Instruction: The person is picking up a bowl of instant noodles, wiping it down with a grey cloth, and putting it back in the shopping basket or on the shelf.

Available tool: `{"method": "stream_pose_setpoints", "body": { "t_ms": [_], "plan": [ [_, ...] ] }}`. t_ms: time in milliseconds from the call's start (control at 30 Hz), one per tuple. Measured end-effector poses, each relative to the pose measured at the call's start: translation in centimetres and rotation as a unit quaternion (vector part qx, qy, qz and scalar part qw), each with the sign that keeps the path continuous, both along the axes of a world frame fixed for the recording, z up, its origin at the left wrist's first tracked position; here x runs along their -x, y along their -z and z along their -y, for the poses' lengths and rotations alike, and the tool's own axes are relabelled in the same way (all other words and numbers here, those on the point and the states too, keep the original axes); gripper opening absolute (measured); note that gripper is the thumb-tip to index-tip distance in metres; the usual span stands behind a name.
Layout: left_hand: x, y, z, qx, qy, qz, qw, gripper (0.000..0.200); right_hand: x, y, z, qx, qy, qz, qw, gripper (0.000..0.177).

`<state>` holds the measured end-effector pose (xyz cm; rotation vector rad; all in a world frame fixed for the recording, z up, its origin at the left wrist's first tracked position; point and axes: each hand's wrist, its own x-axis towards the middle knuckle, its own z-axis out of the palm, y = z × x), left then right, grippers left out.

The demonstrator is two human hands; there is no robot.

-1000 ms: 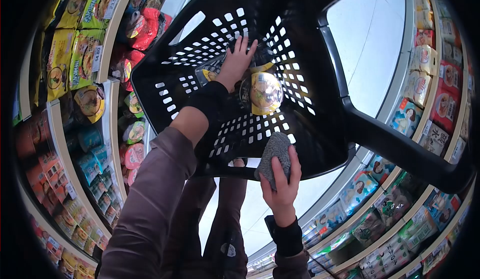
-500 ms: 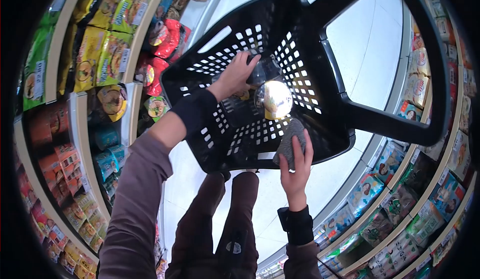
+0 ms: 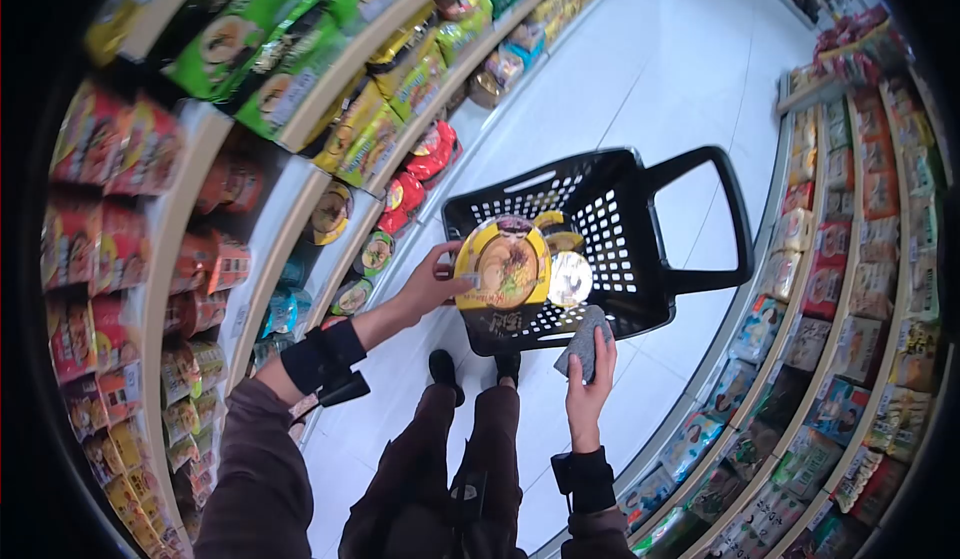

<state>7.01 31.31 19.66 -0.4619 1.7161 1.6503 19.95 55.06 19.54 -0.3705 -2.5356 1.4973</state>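
At left fingers [image 3: 449, 288] | noodle bowl [image 3: 505, 271] | round yellow lid, food picture

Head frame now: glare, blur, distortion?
Head view: strong fisheye, left-hand shelves bowing, corners black; head view: glare whites out much of the shiny round pack inside the black basket; head view: print on the red packs at far left too soft to read.

The left arm [image 3: 265, 449] is stretched forward and inward, the left hand [image 3: 432, 287] half closed; the right hand [image 3: 590, 389] points forward, fingers [image 3: 605, 349] curled.
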Motion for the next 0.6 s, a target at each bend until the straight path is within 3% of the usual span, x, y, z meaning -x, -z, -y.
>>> {"method": "stream_pose_setpoints", "body": {
  "t_ms": [233, 433, 567, 600],
  "plan": [
    [-7.3, -13.7, 7.0, -0.14, -0.069, 0.011, 0.988, 0.061, 0.4, -13.8, 5.6, 0.0, -0.084, -0.116, 0.99, 0.044],
    [-12.9, -20.9, 10.7, -0.206, -0.077, -0.115, 0.969, 0.062, 0.3, -23.7, 10.6, -0.055, -0.225, -0.23, 0.945, 0.047],
    [-16.3, -22.1, 12.1, -0.193, -0.083, -0.163, 0.964, 0.061, -0.3, -27.4, 14.5, -0.102, -0.259, -0.238, 0.93, 0.047],
    [-17.1, -22.5, 12.4, -0.191, -0.085, -0.171, 0.963, 0.06, -0.6, -27.8, 15.4, -0.102, -0.311, -0.233, 0.915, 0.047]
  ]
}}
